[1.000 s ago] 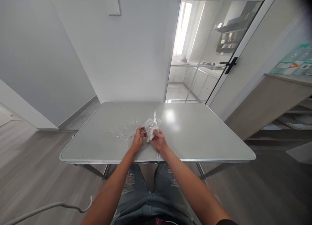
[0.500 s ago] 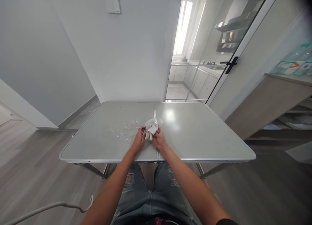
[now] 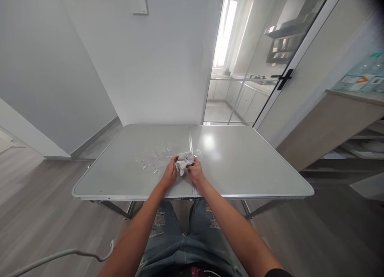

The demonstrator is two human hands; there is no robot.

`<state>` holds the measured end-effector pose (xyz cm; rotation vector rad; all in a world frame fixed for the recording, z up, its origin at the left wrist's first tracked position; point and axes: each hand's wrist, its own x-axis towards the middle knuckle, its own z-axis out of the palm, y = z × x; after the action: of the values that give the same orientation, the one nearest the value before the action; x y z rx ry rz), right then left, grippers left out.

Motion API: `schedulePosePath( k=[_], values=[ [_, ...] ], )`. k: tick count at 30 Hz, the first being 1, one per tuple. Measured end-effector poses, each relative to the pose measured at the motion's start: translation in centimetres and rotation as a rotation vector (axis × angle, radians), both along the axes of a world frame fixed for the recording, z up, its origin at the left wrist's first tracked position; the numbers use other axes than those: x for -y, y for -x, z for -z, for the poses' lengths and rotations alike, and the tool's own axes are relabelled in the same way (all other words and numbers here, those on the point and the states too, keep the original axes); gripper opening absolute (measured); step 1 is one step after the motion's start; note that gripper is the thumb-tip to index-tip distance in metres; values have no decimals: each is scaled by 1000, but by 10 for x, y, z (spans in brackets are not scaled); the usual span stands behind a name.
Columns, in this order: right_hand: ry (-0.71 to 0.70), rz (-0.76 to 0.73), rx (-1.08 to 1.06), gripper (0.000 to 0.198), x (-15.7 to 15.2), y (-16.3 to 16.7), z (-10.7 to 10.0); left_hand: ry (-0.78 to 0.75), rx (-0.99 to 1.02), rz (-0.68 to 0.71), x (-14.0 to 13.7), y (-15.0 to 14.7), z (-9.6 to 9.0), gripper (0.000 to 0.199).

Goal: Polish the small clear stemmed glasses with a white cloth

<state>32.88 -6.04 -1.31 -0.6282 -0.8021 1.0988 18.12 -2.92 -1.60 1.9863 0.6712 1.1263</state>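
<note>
My left hand (image 3: 170, 174) is closed on a crumpled white cloth (image 3: 183, 159) above the middle of the table. Through and beside the cloth runs a clear glass (image 3: 198, 154), its round see-through rim pointing right. The fingers of my right hand (image 3: 196, 173) are closed around the glass just behind that rim, against the cloth's right edge. How much of the glass lies inside the cloth is hidden. To the left of my hands, several small clear glass-like pieces (image 3: 155, 159) stand in a group; their exact shape is hard to make out.
The pale folding table (image 3: 240, 169) has a metal rim and a centre seam. A grey wall (image 3: 162, 69) and a glass door (image 3: 237, 69) rise behind it. Bottles (image 3: 363, 77) stand on a cabinet at the right. A white cable (image 3: 72, 252) hangs at lower left.
The cloth has shifted slightly left and down and is bunched differently. The glass has turned so its rim points more to the right.
</note>
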Motion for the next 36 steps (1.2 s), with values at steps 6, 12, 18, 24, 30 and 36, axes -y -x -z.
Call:
schedulePosePath(
  k=[6, 12, 18, 24, 30, 36],
  values=[
    [-32, 15, -160, 41, 1, -6, -2, 97, -29, -27, 3, -1, -3, 45],
    [-69, 38, -250, 53, 4, -12, -2, 194, 27, 10, 3, -2, 1, 46],
    [46, -31, -118, 45, 3, -1, -5, 36, -35, -55, 3, -2, -3, 46],
    [53, 51, -230, 37, -2, -6, -2, 65, -57, -39, 7, -4, -10, 42],
    [9, 90, -301, 35, 0, -12, 0, 76, 2, -17, 7, -5, -7, 38],
    [52, 81, -188, 39, -3, -2, -1, -48, -87, -40, 3, -4, -1, 54]
  ],
)
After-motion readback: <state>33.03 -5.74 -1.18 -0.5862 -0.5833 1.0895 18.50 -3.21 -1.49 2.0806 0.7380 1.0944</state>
